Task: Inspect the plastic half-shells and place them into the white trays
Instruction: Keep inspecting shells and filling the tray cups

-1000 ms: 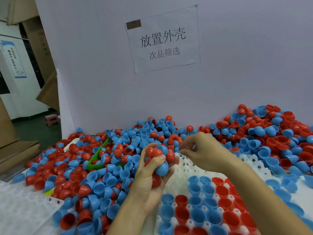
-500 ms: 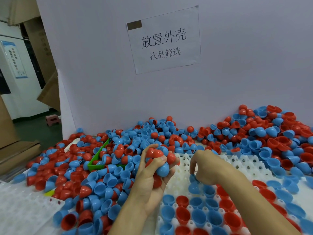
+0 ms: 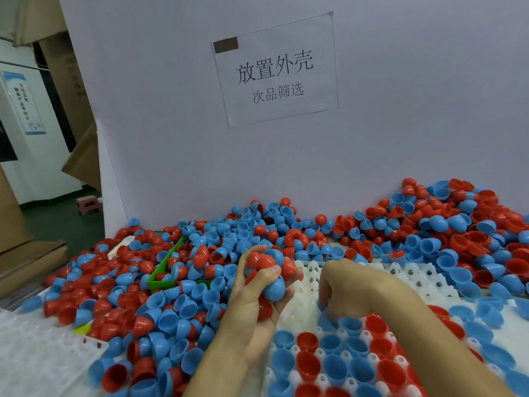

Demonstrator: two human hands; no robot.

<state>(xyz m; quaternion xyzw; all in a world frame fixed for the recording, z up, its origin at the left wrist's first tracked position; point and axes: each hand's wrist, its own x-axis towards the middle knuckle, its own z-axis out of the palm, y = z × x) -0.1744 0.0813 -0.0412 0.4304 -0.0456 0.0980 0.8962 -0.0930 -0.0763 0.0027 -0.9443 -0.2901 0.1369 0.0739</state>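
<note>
Lowered since before: my right hand, fingers curled, seats a blue plastic half-shell in the white pocketed tray; my left hand grips mixed shells. Next: feed another.

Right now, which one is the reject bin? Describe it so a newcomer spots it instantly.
Start at the paper sign on the grey back wall and drop down-left into the heap of red and blue half-shells. Left of the left hand, a green bin sits half buried in shells. It is the only green, straight-edged container there; whether it takes rejects, I cannot tell.
</note>
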